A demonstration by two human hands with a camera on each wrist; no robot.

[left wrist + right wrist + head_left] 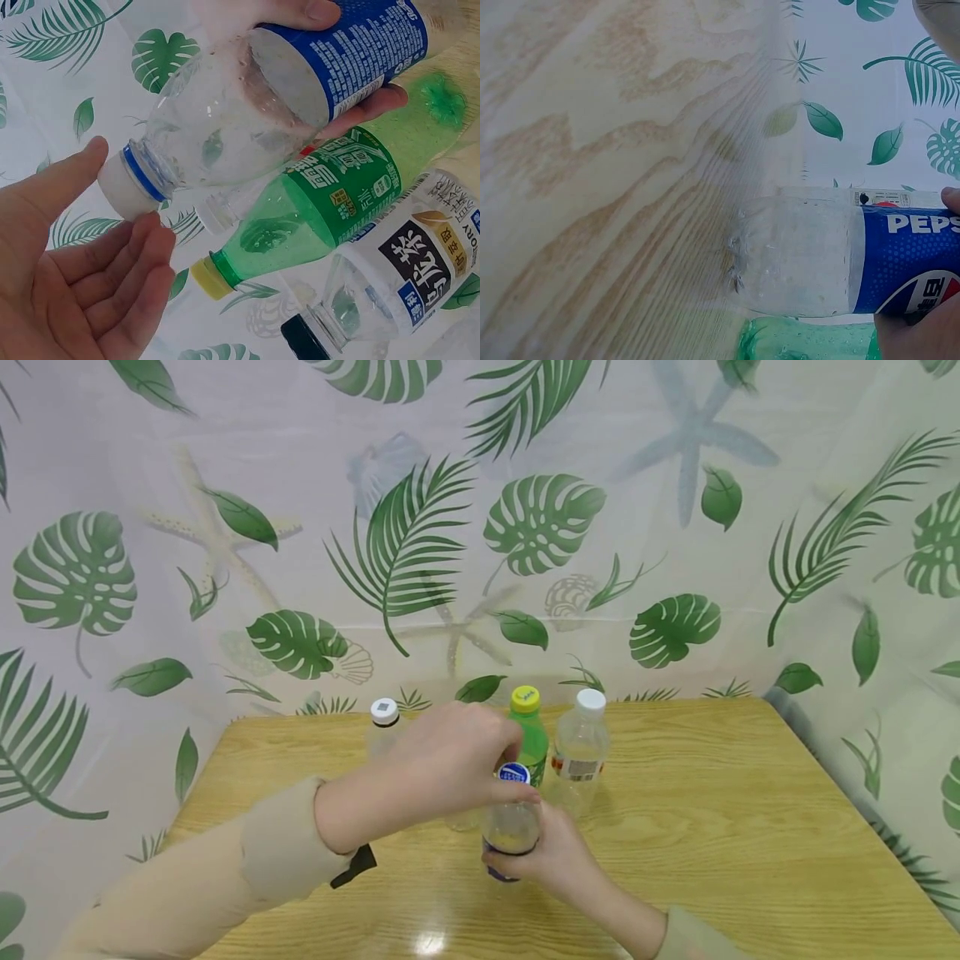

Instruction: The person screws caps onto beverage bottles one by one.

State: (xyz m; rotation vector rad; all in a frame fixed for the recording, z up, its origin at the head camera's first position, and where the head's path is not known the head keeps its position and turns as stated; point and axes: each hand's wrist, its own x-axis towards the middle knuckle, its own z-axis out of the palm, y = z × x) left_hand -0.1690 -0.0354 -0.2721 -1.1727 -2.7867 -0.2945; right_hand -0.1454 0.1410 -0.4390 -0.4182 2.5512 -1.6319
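A clear Pepsi bottle (512, 831) with a blue label (911, 259) stands roughly upright near the middle of the table. My right hand (557, 853) grips it around the label. Above, my left hand (450, 756) pinches the bottle's white cap (129, 184) between thumb and fingertips; the cap's top is blue in the head view. The cap sits on the neck. Just behind stands a green bottle (532, 739) with a yellow cap (211, 277). Whether the Pepsi bottle's base touches the table is hard to tell.
A clear bottle (582, 742) with a white cap stands at the right of the green one. Behind my left wrist, another bottle (385, 718) is partly hidden. The wooden table (712, 827) meets a leaf-patterned cloth (675, 568) at the back.
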